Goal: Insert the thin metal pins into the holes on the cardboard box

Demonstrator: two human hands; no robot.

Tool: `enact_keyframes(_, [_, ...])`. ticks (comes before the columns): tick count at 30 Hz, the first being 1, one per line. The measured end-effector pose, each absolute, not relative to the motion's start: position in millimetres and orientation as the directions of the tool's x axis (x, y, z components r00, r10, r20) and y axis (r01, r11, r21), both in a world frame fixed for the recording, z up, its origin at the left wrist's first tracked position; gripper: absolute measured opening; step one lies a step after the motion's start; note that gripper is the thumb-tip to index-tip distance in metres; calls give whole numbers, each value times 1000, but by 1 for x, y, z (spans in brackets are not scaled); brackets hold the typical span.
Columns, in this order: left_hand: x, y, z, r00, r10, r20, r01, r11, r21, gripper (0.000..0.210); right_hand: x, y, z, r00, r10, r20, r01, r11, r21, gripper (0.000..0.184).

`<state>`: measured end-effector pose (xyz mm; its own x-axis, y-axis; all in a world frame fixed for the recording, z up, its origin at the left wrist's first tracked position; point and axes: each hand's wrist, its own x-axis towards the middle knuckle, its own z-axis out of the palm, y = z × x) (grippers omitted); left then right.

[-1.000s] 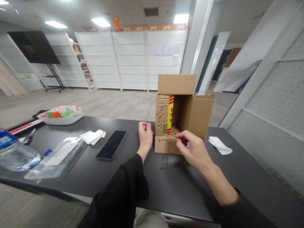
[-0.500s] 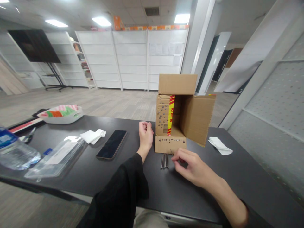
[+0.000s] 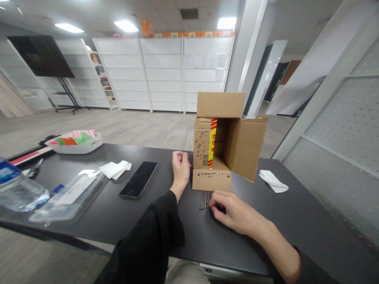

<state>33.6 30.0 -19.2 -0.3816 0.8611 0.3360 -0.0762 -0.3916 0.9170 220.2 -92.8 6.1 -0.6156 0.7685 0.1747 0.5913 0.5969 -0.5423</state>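
Right hand [image 3: 232,209] is nearest, fingertips at the rightmost of the slim grey metal nails [image 3: 203,200], grip unclear, their length aimed at the open brown cardboard box [image 3: 247,146] just beyond, left hand [image 3: 180,169] loosely clenched left of it.

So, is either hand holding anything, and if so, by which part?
The right hand is at the right end of the row of nails; whether it grips one, and where, can't be told. The curled left hand shows nothing held.
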Motion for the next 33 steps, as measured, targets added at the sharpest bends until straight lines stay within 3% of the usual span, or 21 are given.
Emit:
enact_keyframes(20, [34, 29, -20, -384, 863, 329, -82, -387, 919, 14, 218, -93, 4, -627, 768, 130, 600, 583, -547, 18])
enact_keyframes(27, [34, 30, -21, -380, 867, 323, -93, -383, 919, 15, 219, -93, 7, -572, 803, 169, 660, 572, -487, 12])
enact_keyframes(33, [33, 30, -21, -379, 868, 319, -86, -377, 922, 17, 219, -92, 6, -565, 808, 167, 671, 567, -477, 26])
